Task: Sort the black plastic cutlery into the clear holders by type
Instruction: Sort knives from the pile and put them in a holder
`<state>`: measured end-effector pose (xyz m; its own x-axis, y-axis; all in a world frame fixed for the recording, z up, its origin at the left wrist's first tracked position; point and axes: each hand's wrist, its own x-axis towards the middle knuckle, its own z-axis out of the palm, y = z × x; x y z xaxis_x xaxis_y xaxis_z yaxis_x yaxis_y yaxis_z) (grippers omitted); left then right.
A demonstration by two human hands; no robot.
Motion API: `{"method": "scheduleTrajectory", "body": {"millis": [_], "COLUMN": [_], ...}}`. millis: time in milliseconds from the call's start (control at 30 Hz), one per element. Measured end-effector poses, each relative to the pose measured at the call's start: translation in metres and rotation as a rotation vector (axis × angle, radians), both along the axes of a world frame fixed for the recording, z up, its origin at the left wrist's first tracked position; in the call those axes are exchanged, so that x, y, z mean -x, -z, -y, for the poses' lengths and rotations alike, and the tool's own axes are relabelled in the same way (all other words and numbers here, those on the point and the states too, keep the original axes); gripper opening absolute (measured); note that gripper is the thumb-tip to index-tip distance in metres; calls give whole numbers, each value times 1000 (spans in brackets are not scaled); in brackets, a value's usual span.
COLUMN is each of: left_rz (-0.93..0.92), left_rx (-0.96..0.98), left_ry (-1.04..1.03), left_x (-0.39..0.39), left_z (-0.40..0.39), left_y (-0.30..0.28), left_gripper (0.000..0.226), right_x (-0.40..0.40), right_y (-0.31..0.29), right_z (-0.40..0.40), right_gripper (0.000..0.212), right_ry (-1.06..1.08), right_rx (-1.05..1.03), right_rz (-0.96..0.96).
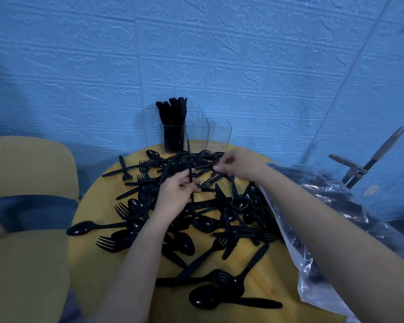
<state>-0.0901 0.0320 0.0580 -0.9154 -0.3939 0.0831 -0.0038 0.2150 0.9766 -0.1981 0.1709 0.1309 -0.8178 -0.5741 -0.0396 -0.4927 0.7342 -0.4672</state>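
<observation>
Head view, looking down on a round yellow counter [98,206] strewn with black plastic cutlery [219,220]: forks, spoons and knives tangled in a loose heap from the centre out to 6 o'clock, 9 o'clock and 12 o'clock.

Left hand [175,192] at the centre of the heap, fingers curled round a thin upright black piece [189,164], seen edge-on, type not clear. Right hand [238,165] just toward 2 o'clock of it, fingertips pinched together on another black piece [205,167] lying among the far cutlery; type also hard to tell.

Clear holders at 12 o'clock, at the counter's far edge against the wall. Left holder [174,138] packed with upright black cutlery, handles up, seemingly all one type. Middle holder [196,138] and right holder [219,134] just beside it, showing no contents.

Large spoon [202,297] lying at 6 o'clock, bowl toward 9 o'clock, with a fork [222,277] just above it. Another spoon [79,228] at 9 o'clock near the rim, handle pointing to the centre. Lone fork [124,169] at 11 o'clock, tines toward the viewer.

Crumpled clear plastic bag [331,229] at 3 o'clock, hanging over the counter's edge, dark cutlery dimly visible inside, right forearm crossing in front of it. Yellow chair [26,229] at 9 o'clock, beside the counter. Blue embossed wall [196,54] behind everything. Metal stand [369,162] at 2 o'clock, blurred.
</observation>
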Motion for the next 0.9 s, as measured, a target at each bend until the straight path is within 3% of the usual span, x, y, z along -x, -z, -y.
{"method": "scheduleTrajectory", "body": {"millis": [100, 267, 533, 633, 733, 900], "left_rz": [6, -33, -38, -44, -65, -94], "left_rx": [-235, -403, -286, -179, -202, -284], "left_ry": [-25, -47, -33, 25, 88, 192], "left_x": [-4, -10, -10, -11, -12, -17], "left_z": [5, 12, 6, 2, 1, 7], "left_y": [5, 8, 8, 7, 5, 0], "left_gripper": [33, 31, 32, 32, 33, 33], "right_x": [4, 7, 7, -1, -13, -21], "right_y": [30, 41, -6, -20, -24, -15], "right_z": [-1, 0, -10, -4, 9, 38], "right_gripper": [30, 13, 23, 25, 24, 24], "right_ry": [7, 73, 134, 61, -33, -40], "right_rx": [-221, -3, 328, 492, 631, 608], "right_rz": [106, 237, 72, 160, 326, 217]}}
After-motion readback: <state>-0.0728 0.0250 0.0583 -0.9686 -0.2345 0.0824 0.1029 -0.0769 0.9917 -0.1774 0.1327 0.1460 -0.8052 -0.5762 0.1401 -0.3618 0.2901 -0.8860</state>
